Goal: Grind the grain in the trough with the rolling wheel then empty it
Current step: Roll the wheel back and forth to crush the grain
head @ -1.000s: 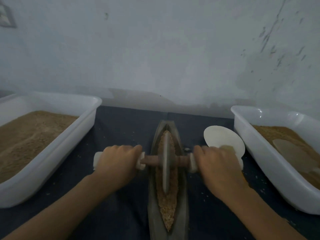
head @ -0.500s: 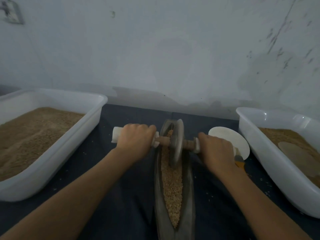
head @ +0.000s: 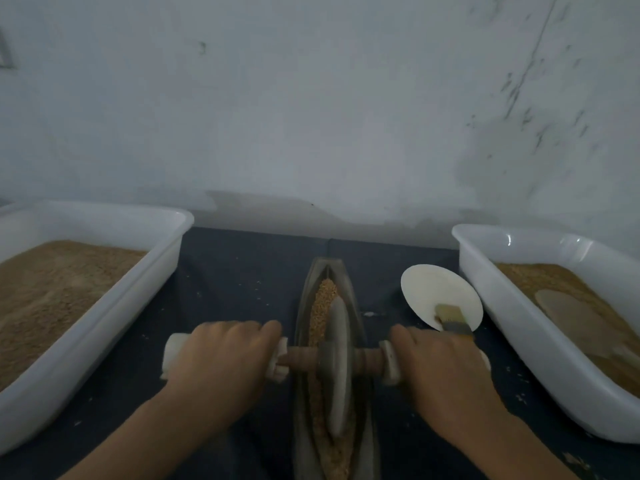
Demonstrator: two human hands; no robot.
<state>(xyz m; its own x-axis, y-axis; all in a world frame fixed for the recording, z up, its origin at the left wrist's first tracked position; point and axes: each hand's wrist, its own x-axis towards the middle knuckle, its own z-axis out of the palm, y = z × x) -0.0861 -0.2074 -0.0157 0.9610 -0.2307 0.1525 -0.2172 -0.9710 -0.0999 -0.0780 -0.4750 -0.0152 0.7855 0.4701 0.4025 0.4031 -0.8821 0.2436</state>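
Both hands are on the axle, left hand wrapped over the white grip on its side, right hand curled round the other, fingers clamped tight on each so the load sits evenly over the rolling wheel. The wheel stands on edge in the trough, roughly midway along it, with grain showing beyond it and more towards the near end. The narrow, boat-shaped trough keeps the wheel on one straight line. Room to roll looks fair both ways, but the far tip tapers, so overshoot there could spill. A white dish with a brush sits just beside the right knuckles; bins flank the bench.
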